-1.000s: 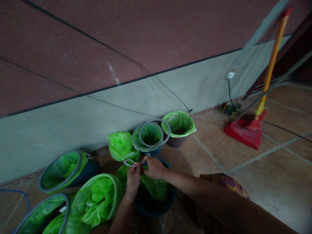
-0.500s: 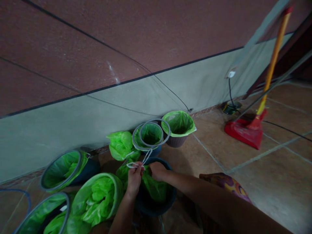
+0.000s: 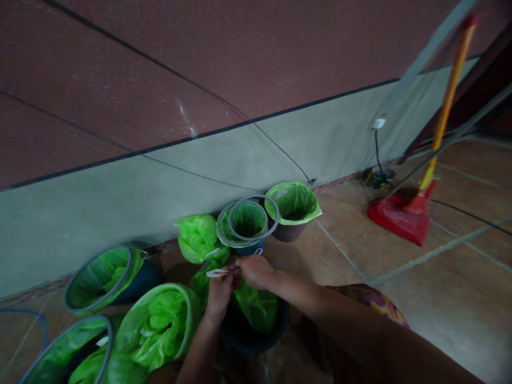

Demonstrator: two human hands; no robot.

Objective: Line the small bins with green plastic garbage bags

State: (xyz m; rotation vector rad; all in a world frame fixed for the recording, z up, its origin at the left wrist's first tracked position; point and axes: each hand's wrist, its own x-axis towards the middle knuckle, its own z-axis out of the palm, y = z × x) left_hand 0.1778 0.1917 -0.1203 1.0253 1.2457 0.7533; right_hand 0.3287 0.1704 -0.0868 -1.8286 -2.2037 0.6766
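In front of me, a dark blue bin (image 3: 256,346) holds a green plastic bag (image 3: 258,309) whose gathered top rises between my hands. My left hand (image 3: 221,292) is closed in a pinch on the white drawstring (image 3: 217,273), a loop of which sticks out to the left. Pressed close beside it, my right hand (image 3: 256,271) is also closed on the drawstring, and a small white end shows above its knuckles. The fingertips of both hands partly hide the bag's neck.
Several bins with green liners stand around, including a pale green bin (image 3: 194,320), a tilted bin (image 3: 148,277) and a brown bin (image 3: 290,233) by the wall. A tied green bag (image 3: 196,239) lies behind my hands. A red dustpan (image 3: 404,218) stands at right.
My right hand has moved up from the bag inside the bin to the drawstring beside my left hand. The upright white loop has been pulled down into my hands.
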